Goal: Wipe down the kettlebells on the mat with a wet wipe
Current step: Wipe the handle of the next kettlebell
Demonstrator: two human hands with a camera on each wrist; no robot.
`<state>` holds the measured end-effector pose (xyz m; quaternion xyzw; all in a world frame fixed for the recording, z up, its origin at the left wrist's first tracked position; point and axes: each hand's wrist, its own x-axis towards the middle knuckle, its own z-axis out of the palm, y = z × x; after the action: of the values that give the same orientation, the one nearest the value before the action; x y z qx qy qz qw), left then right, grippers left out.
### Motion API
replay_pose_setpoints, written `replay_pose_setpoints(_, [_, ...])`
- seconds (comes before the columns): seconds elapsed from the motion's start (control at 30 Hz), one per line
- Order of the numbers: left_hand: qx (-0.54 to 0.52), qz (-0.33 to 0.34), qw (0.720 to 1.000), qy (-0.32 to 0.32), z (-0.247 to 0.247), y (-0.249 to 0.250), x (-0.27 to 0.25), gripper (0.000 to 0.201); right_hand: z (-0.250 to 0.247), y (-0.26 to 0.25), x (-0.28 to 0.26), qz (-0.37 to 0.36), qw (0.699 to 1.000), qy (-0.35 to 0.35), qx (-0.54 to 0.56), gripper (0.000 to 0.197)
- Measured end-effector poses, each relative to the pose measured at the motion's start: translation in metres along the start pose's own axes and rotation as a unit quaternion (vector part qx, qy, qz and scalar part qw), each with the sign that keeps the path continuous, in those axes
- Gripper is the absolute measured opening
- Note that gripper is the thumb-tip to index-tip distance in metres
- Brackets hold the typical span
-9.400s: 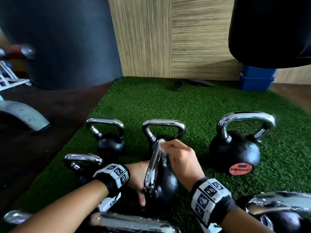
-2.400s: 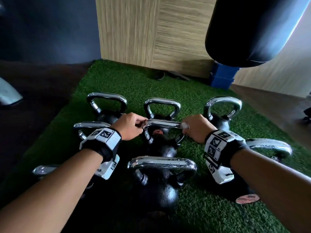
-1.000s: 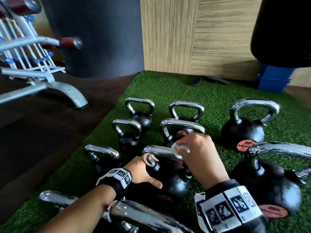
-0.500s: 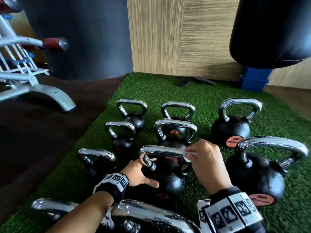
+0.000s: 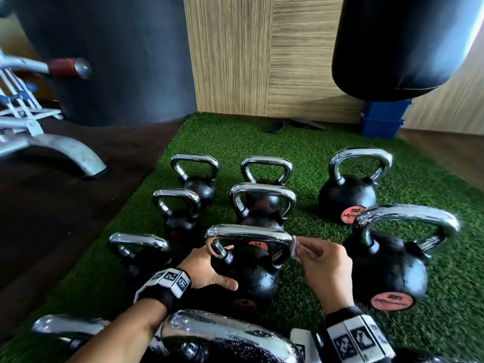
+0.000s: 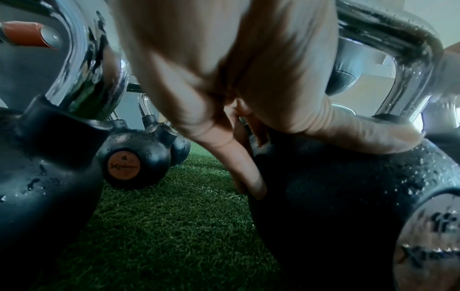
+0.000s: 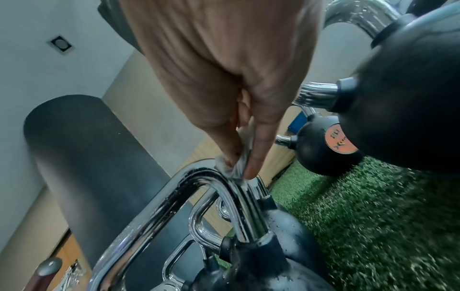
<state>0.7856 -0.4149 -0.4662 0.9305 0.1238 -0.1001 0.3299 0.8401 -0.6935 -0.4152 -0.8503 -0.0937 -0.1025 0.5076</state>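
Several black kettlebells with chrome handles stand on the green mat [image 5: 301,142]. My left hand [image 5: 209,271] grips the ball of the middle 12 kettlebell [image 5: 254,281], thumb across its front. In the left wrist view that left hand [image 6: 273,110] lies on the wet ball [image 6: 348,196], thumb on top and fingers down the side. My right hand [image 5: 322,263] pinches a crumpled white wet wipe [image 5: 298,250] against the right corner of the chrome handle [image 5: 248,235]. In the right wrist view, the fingertips [image 7: 251,169] press the wipe [image 7: 234,170] onto the handle bend [image 7: 239,196].
Two large kettlebells [image 5: 387,268] [image 5: 348,197] stand to the right; smaller ones [image 5: 180,221] lie left and behind. Another chrome handle [image 5: 230,336] sits close under my arms. A black punching bag [image 5: 406,43] hangs over a blue box [image 5: 382,119]. A bench frame [image 5: 65,153] stands on the dark floor at left.
My right hand has slid the wipe along the handle from its middle to the right corner. The left hand has stayed on the ball.
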Motion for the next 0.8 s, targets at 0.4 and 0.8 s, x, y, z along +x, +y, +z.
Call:
replay_pose_setpoints(0.4, [0.036,-0.045,0.998,-0.018,-0.008,0.008,-0.003,0.123,0.022,0.035,0.003,0.123,0.983,-0.118,0.066,0.017])
replay_pose_setpoints(0.8, [-0.183,0.185,0.951,0.165,-0.115,0.102,-0.043,0.025,-0.039,-0.069,0.025,-0.152,0.983,0.001,0.106,0.011])
